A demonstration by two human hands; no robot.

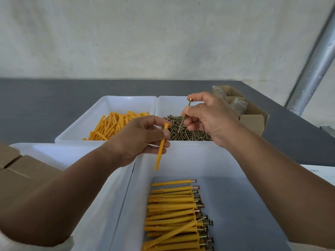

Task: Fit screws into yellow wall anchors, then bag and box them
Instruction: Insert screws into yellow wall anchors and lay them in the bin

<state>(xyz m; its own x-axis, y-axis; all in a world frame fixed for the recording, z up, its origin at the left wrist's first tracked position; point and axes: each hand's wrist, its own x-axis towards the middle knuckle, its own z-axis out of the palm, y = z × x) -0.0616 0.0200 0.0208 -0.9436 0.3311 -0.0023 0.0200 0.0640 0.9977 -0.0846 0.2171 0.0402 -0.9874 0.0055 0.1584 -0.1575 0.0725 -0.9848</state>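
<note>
From the head view, the left hand (139,140) has its grip pinched around one yellow anchor (161,145). It holds the anchor over the near tub (181,160), above the far wall. The anchor stands close to upright, with its collar end at the top and its slotted tip hanging down, leaning slightly left.

The right hand (208,116) grasps a single screw (184,115) between thumb and fingers, above the heap of loose screws (192,134). The flat head is up and the point slants down and left. That point lies just right of the anchor's collar and near its height, and the two shafts are not yet in line. As I judge it, the screw must rise, swing left and come down into the collar.

The right hand is the nearer one to the screws, while the left is nearer the loose anchors (116,124).

- **Anchors:** matte ribbed plastic.
- **Screws:** thin brassy metal, tangled in the heap.
- **Tubs:** smooth white plastic with rounded rims.
- **Finished pieces (174,211):** stacked lying sideways in the near tub, heads to the right.

An open cardboard box (253,122) sits far right on the grey bench (45,98).
</note>
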